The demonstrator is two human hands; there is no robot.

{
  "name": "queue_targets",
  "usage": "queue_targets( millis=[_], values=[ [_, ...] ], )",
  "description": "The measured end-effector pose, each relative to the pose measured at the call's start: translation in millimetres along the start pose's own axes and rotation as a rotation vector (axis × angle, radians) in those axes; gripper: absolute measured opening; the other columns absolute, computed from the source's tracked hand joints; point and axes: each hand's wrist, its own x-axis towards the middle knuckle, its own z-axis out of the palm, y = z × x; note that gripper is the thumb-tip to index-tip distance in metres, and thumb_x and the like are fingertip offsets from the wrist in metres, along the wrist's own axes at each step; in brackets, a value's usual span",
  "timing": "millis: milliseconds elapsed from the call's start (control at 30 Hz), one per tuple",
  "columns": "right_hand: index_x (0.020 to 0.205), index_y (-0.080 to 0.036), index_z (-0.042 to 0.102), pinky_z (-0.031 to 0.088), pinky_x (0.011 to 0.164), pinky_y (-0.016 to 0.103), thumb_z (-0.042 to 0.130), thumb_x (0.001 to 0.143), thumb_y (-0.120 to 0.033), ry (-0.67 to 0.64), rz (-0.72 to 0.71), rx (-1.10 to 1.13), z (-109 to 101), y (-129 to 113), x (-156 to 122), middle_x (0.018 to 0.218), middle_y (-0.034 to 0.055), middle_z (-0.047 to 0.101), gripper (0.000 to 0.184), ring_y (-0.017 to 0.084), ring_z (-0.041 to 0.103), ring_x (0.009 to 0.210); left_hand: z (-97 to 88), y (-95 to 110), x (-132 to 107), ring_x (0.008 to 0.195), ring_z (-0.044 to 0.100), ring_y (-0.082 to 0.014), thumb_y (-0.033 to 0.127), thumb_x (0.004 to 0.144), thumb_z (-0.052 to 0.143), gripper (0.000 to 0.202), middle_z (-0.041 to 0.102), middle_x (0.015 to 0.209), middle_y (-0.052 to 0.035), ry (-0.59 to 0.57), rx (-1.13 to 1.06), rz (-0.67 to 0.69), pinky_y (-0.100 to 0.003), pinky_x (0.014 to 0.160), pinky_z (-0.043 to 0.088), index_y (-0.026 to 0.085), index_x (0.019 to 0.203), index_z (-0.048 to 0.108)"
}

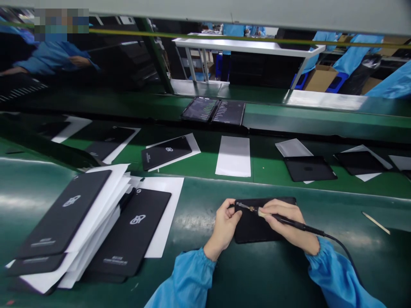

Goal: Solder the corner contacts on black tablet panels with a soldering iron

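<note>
Pinching a soldering iron (290, 221) by its handle, the right hand (287, 208) sits over the right half of a black tablet (257, 231). Left hand (224, 229) is curled at the tablet's left end, thumb at the short edge, index by the far-left corner; can't tell if it grips or just presses. Key relation: tablet lies flat on the green counter (346, 205) between both hands, long axis left-right, iron tip at that far-left corner; left fingertips are nearer to it. Tablet looks thin, matte black, plain. Wooden stick (375, 222) lies well off to the right. Left side: a leaning stack (77, 222) of black tablets with pale logos, white sheets (118, 184) between. Beyond, a green strip (263, 149) carries more tablets on sheets. Past it, two lit screens (228, 112) side by side. Farthest: white table (244, 44), people in blue smocks (356, 49).
</note>
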Motion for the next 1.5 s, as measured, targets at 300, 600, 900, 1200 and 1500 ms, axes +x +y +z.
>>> queue_targets(
  millis=[300,600,900,1200,1500],
  values=[
    [0.101,-0.021,0.074,0.058,0.072,0.028,0.063,0.088,-0.013,0.1,-0.055,-0.045,6,-5,-15,0.088,0.0057,0.074,0.019,0.018,0.072,0.08,-1.3,-3,1,0.056,0.065,-0.0128,0.026,0.073,0.077,0.031,0.071,0.07,0.0006,0.0,-0.019,0.015,-0.021,0.055,0.048,0.019,0.092,0.053],
    [0.095,-0.021,0.074,0.059,0.067,0.027,0.063,0.087,-0.013,0.27,-0.017,-0.142,19,-11,-27,0.079,0.003,0.075,0.016,0.017,0.073,0.07,-1.6,-4,1,0.057,0.066,-0.0137,0.025,0.075,0.074,0.029,0.072,0.071,0.0001,0.0,-0.006,0.028,-0.021,0.056,0.049,0.019,0.093,0.052],
    [0.098,-0.021,0.075,0.06,0.065,0.027,0.06,0.087,-0.012,0.269,-0.045,-0.143,20,-12,-21,0.078,0.0035,0.075,0.02,0.017,0.073,0.068,-0.2,-3,1,0.059,0.067,-0.0145,0.028,0.072,0.077,0.032,0.072,0.071,0.0,0.009,-0.017,0.019,-0.022,0.058,0.05,0.02,0.092,0.053],
    [0.101,-0.021,0.072,0.061,0.072,0.03,0.062,0.087,-0.011,0.277,-0.063,-0.184,33,-6,-35,0.084,0.0038,0.075,0.02,0.018,0.073,0.075,-0.4,-3,1,0.061,0.068,-0.0159,0.03,0.071,0.079,0.035,0.072,0.071,-0.0004,0.014,-0.019,0.026,-0.023,0.06,0.051,0.02,0.092,0.053],
    [0.107,-0.023,0.071,0.062,0.075,0.033,0.064,0.085,-0.007,0.298,-0.118,-0.225,46,-1,-50,0.089,0.0047,0.076,0.028,0.021,0.074,0.08,-1.3,-5,2,0.058,0.067,-0.0147,0.031,0.071,0.079,0.036,0.071,0.07,0.0004,0.027,-0.017,0.026,-0.023,0.058,0.05,0.02,0.092,0.053]
  ],
)
